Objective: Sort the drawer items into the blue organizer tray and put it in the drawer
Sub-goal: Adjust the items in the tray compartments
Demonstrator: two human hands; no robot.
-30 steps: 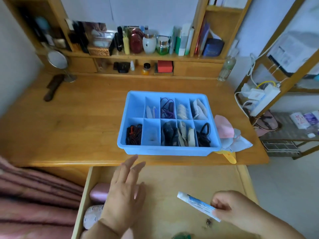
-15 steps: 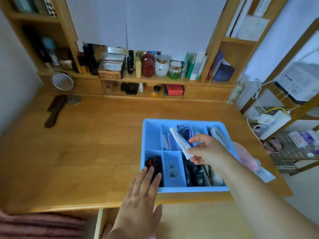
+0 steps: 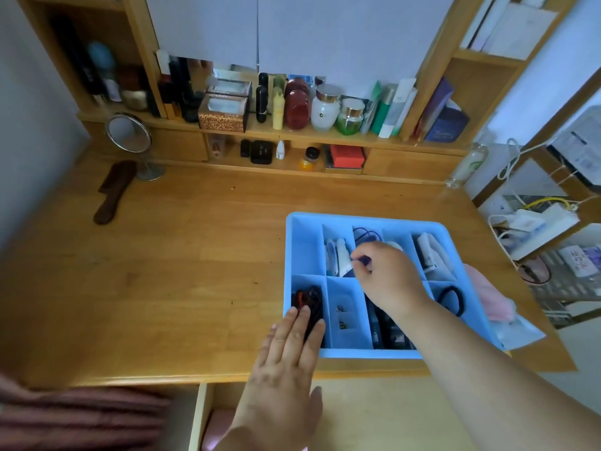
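The blue organizer tray sits on the wooden desk near its front edge, right of centre. Its compartments hold hair ties, small packets and earrings. My right hand reaches over the tray's middle, its curled fingertips pinching the lower end of a white tube that stands in the back row's second compartment. My left hand lies flat with straight fingers on the tray's front left corner, over the black and red hair ties. The open drawer shows below the desk edge.
A pink cloth and paper lie right of the tray. A round mirror and a dark comb are at the far left. Bottles and jars fill the back shelf. A pink item lies in the drawer's left end.
My right hand carried the white tube up from the drawer and lowered it into a back compartment of the tray. My left hand moved from the drawer onto the tray's front left corner.
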